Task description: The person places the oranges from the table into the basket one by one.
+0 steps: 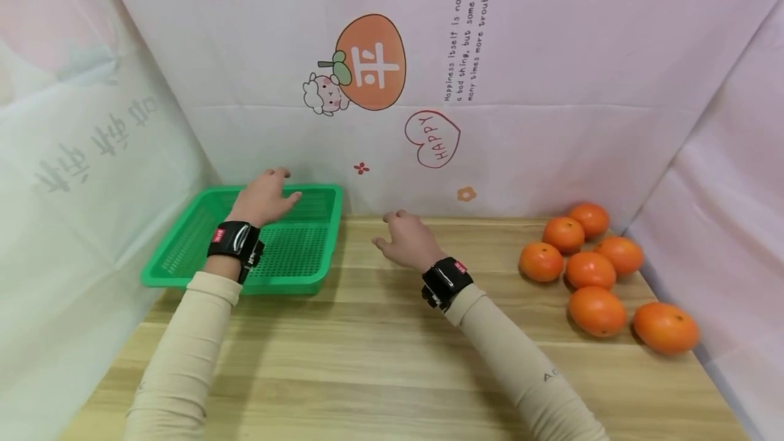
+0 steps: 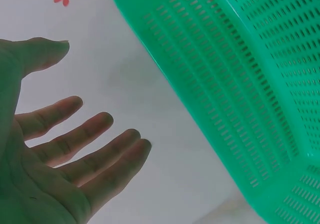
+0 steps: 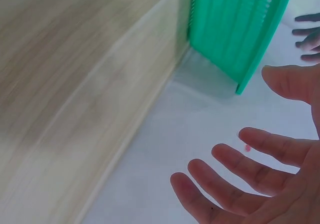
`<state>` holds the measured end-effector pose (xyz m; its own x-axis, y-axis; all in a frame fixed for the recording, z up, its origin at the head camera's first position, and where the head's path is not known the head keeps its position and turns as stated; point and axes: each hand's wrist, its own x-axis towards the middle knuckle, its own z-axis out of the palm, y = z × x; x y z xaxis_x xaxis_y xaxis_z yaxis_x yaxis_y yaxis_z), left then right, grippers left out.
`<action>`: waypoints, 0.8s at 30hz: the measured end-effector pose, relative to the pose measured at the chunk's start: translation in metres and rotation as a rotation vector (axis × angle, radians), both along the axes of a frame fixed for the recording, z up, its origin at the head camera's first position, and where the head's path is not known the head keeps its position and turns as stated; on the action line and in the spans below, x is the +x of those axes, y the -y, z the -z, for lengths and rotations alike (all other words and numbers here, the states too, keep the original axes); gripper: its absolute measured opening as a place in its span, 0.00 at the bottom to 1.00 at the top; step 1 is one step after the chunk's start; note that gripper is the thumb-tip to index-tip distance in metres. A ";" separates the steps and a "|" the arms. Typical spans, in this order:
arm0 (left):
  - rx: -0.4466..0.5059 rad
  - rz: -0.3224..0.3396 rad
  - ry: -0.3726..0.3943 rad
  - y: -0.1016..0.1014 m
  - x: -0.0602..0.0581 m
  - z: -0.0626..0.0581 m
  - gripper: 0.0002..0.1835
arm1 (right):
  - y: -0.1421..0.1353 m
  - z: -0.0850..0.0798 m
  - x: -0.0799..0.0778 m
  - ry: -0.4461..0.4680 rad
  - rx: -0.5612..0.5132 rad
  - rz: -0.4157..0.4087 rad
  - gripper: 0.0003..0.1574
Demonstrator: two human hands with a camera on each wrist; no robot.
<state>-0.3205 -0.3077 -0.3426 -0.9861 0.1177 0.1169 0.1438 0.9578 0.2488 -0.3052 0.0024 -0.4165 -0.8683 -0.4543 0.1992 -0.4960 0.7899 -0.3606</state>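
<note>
A green perforated plastic basket (image 1: 321,271) stands at the back left of the wooden table. Above it hovers my left hand (image 1: 263,198), its fingers spread and holding nothing; the left wrist view shows the palm (image 2: 45,184) apart from the basket's wall (image 2: 210,94). To the right of the basket, my right hand (image 1: 409,240) is raised over the table with thumb and fingers apart, nothing in it. Several orange persimmon-like or mandarin-like fruits (image 1: 591,271) lie in a loose group at the table's right side, away from both hands.
The wooden table (image 1: 380,359) runs back to a white printed cloth (image 1: 520,87) hanging behind it. Cloth walls also close off the left and right sides. One orange fruit (image 1: 665,328) lies close to the table's right edge.
</note>
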 end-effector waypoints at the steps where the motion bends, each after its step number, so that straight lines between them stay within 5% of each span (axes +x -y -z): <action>1: -0.002 -0.002 0.008 0.002 -0.001 0.000 0.33 | 0.002 -0.001 0.001 -0.009 0.002 -0.008 0.35; 8: 0.000 -0.013 0.052 0.032 -0.002 -0.002 0.34 | 0.018 -0.005 0.007 0.015 -0.002 -0.035 0.38; 18: -0.102 -0.084 0.115 0.090 0.026 0.003 0.36 | 0.045 0.003 0.012 0.079 -0.097 -0.060 0.40; 24: -0.104 -0.118 0.166 0.115 0.027 0.009 0.39 | 0.049 0.003 0.012 0.177 -0.184 -0.042 0.48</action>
<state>-0.2936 -0.4223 -0.3517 -0.9985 0.0036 -0.0551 -0.0052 0.9872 0.1591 -0.2932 -0.0467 -0.4199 -0.8782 -0.4607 0.1285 -0.4432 0.6831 -0.5805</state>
